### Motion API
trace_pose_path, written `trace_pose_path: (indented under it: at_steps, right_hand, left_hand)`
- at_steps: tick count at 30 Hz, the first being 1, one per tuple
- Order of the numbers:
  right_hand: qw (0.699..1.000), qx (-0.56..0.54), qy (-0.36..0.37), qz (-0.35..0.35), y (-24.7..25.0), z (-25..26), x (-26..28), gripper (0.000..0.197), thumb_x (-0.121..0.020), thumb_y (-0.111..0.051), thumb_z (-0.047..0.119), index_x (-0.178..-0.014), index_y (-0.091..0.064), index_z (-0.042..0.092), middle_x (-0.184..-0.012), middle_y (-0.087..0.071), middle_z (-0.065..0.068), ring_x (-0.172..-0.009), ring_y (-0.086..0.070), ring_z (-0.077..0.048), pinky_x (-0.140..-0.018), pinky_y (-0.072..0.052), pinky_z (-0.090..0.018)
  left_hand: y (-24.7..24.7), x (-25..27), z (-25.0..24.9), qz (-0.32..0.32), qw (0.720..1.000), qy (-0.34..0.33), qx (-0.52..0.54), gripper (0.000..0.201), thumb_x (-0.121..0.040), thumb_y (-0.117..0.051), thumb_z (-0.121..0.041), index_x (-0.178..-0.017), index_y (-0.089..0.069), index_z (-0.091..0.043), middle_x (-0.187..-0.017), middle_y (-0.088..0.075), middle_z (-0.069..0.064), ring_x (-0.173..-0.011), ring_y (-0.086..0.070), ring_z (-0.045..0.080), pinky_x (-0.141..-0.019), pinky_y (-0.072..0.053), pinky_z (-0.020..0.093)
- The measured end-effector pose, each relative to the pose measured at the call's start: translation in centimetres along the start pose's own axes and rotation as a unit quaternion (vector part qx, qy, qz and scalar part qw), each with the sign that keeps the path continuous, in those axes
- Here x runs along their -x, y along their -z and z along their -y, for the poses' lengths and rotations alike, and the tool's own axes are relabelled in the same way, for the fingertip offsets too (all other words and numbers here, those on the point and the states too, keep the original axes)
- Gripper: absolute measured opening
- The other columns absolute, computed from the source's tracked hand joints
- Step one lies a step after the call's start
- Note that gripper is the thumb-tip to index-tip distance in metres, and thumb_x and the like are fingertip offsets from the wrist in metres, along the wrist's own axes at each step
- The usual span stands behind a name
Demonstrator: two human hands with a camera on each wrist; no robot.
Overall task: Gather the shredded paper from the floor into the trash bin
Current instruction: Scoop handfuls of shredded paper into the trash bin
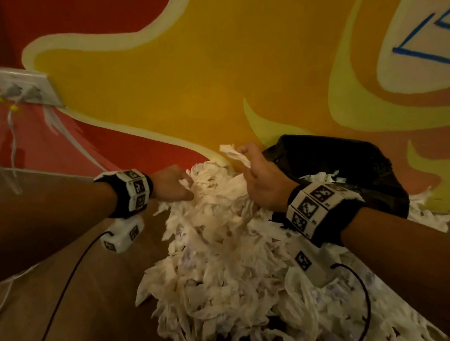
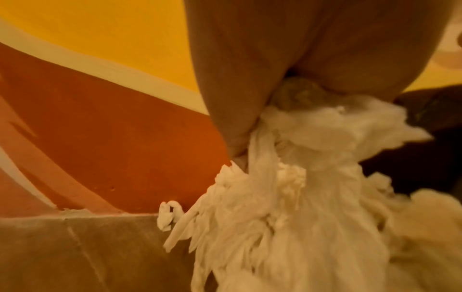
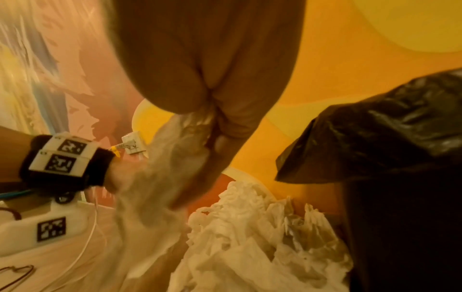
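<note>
From the head view, a big heap of shredded paper [image 1: 235, 269] lies on the floor [image 1: 42, 233] against the painted wall [image 1: 201, 69], with the trash bin [image 1: 344, 172], lined with a black bag, just behind it and already holding some shreds. The left hand [image 1: 170, 183] grips into the top of the heap; the right hand [image 1: 262, 180] is raised beside the bin's rim, fingers curled round a clump. The step in hand looks like a lift-and-drop, and the next move would need both handfuls carried right, over the rim.

In the left wrist view, the left hand's fingers [image 2: 232, 110] are closed on a bunch of strips that trail down; the wall stands close behind.

In the right wrist view, the right hand's fingers [image 3: 240, 118] pinch a blurred clump, the bag's edge [image 3: 350, 138] near to the right. Room is tight wallward, open toward the person; cables [image 1: 71, 279] cross the floor.
</note>
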State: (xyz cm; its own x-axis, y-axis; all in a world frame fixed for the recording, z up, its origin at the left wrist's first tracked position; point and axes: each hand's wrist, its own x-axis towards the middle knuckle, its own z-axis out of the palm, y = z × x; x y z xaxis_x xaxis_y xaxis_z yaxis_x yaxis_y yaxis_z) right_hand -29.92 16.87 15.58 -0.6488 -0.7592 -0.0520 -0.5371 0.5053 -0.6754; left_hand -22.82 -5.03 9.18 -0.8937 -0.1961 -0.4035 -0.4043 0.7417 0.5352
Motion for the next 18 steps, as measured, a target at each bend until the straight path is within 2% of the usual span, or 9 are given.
trace_pose_path:
  at_steps: [1, 2, 4, 7, 10, 12, 13, 16, 18]
  right_hand:
    - [1.0, 0.004, 0.004, -0.005, 0.3, -0.3, 0.1, 0.033, -0.098, -0.036, 0.002, -0.128, -0.03, 0.013, -0.057, -0.036, 0.0, -0.046, -0.032, -0.013, -0.043, -0.03, -0.025]
    - [1.0, 0.003, 0.009, -0.006, 0.6, -0.5, 0.1, 0.03, -0.1, -0.035, 0.006, -0.128, -0.03, 0.013, -0.055, -0.036, -0.002, -0.045, -0.032, -0.015, -0.042, -0.029, -0.026]
    - [1.0, -0.003, 0.02, -0.024, 1.3, -0.6, 0.2, 0.024, -0.103, -0.032, 0.017, -0.128, -0.032, 0.014, -0.055, -0.038, -0.006, -0.047, -0.034, -0.019, -0.044, -0.028, -0.029]
    - [0.998, 0.036, 0.029, -0.045, 2.4, -0.6, 0.2, 0.031, -0.104, -0.03, 0.029, -0.126, -0.043, 0.011, -0.065, -0.051, -0.004, -0.056, -0.049, -0.019, -0.05, -0.034, -0.028]
    - [0.997, 0.06, 0.012, -0.048, 3.3, -0.7, 0.3, 0.042, -0.099, -0.03, 0.051, -0.094, -0.056, 0.019, -0.072, -0.056, 0.004, -0.067, -0.053, -0.014, -0.064, -0.036, -0.03]
    - [0.998, 0.037, -0.015, -0.041, 3.7, -0.8, 0.4, 0.057, -0.093, -0.026, 0.065, -0.096, -0.061, 0.02, -0.082, -0.062, 0.008, -0.077, -0.057, -0.013, -0.074, -0.038, -0.031]
    - [0.998, 0.031, -0.025, -0.039, 3.8, -0.9, 0.4, 0.065, -0.091, -0.023, 0.069, -0.095, -0.064, 0.018, -0.085, -0.064, 0.006, -0.08, -0.059, -0.015, -0.075, -0.039, -0.032]
    - [0.997, 0.011, -0.024, -0.07, 4.4, -1.4, 0.7, 0.059, -0.096, -0.029, 0.059, -0.056, -0.042, 0.018, -0.057, -0.047, 0.001, -0.054, -0.046, -0.014, -0.06, -0.034, -0.03]
    - [0.996, -0.003, -0.032, -0.081, 4.9, -1.9, 0.8, 0.049, -0.099, -0.038, 0.043, -0.058, -0.04, 0.017, -0.058, -0.047, -0.001, -0.054, -0.045, -0.015, -0.061, -0.036, -0.029]
  left_hand:
    - [0.4, 0.1, -0.5, -0.006, 0.999, -0.009, 0.032, 0.019, -0.088, -0.064, -0.021, -0.096, -0.068, -0.004, -0.08, -0.065, 0.011, -0.059, -0.049, 0.017, -0.054, -0.043, 0.025]
    - [0.9, 0.1, -0.9, -0.012, 0.998, -0.022, 0.065, 0.014, -0.089, -0.064, -0.018, -0.083, -0.067, -0.005, -0.074, -0.053, 0.003, -0.062, -0.052, 0.02, -0.057, -0.044, 0.028]
    - [1.7, 0.0, -2.1, -0.012, 0.99, -0.029, 0.138, 0.021, -0.091, -0.063, -0.011, -0.073, -0.059, -0.003, -0.103, -0.07, 0.008, -0.076, -0.065, 0.02, -0.067, -0.056, 0.037]
    - [2.4, 0.0, -4.2, -0.001, 0.961, -0.039, 0.272, 0.023, -0.093, -0.056, 0.0, -0.072, -0.051, -0.008, -0.117, -0.061, 0.022, -0.091, -0.069, 0.026, -0.068, -0.059, 0.05]
    - [2.4, 0.2, -6.3, 0.001, 0.948, -0.043, 0.314, 0.011, -0.096, -0.051, 0.0, -0.089, -0.05, -0.008, -0.105, -0.061, 0.027, -0.069, -0.072, 0.021, -0.053, -0.058, 0.036]
    - [2.3, 0.2, -7.4, -0.016, 0.95, -0.046, 0.308, 0.005, -0.095, -0.057, -0.011, -0.096, -0.055, -0.007, -0.092, -0.063, 0.018, -0.057, -0.069, 0.02, -0.049, -0.057, 0.032]
    - [2.2, 0.2, -7.8, -0.029, 0.956, -0.052, 0.287, 0.014, -0.093, -0.061, -0.019, -0.097, -0.057, -0.006, -0.083, -0.062, 0.01, -0.05, -0.065, 0.015, -0.046, -0.054, 0.028]
    - [1.9, 0.0, -8.7, -0.051, 0.974, -0.08, 0.204, 0.039, -0.081, -0.069, -0.044, -0.092, -0.065, -0.007, -0.053, -0.058, -0.007, -0.037, -0.046, 0.007, -0.041, -0.045, 0.019]
    - [1.8, 0.0, -9.1, -0.043, 0.977, -0.112, 0.177, 0.047, -0.071, -0.075, -0.049, -0.082, -0.065, -0.005, -0.051, -0.056, -0.005, -0.041, -0.046, 0.009, -0.042, -0.042, 0.018]
